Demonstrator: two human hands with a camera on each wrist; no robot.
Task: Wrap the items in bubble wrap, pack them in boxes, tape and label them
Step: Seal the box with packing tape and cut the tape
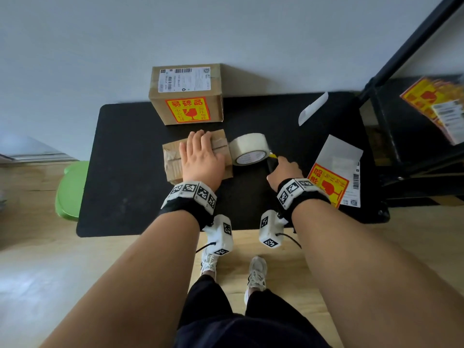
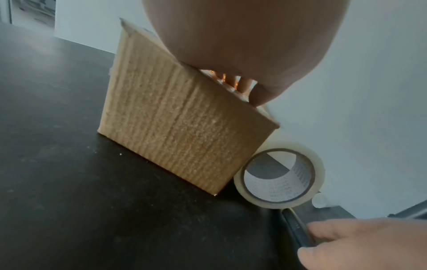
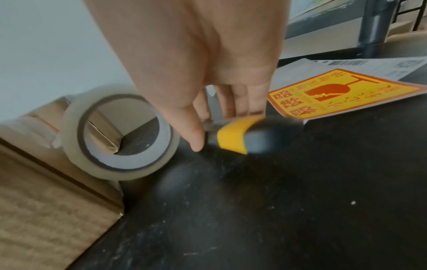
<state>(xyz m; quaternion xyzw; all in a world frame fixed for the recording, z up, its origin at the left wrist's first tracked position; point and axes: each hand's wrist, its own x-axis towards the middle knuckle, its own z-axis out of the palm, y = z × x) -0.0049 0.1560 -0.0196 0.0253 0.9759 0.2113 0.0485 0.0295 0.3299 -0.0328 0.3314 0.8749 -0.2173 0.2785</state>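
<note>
A: What is the left hand (image 1: pixel 200 156) doing on the small box (image 2: pixel 175 131)?

B: It lies flat on top, fingers straight and together, pressing the flaps down. I judge that it keeps the box steady on the black mat (image 1: pixel 130 187) while the tape is dealt with.

A: Where is the tape roll (image 1: pixel 249 149)?

B: Standing on edge, touching the box's right side, in the middle of the mat. It seems still joined to the box top by its strip, though the blur leaves that unsure.

A: And the right hand (image 1: pixel 283 172)?

B: Just right of the roll, fingers curled down onto a black-and-yellow cutter (image 3: pixel 245 136), thumb on one side, fingers on the other. It reads as a grip, probably to cut the tape free.

A: What about labels?

B: A fragile sticker (image 1: pixel 329 184) lies at the right on white label sheets, near at hand. The finished box (image 1: pixel 185 94), already labelled, stands at the far edge, out of the way.
</note>
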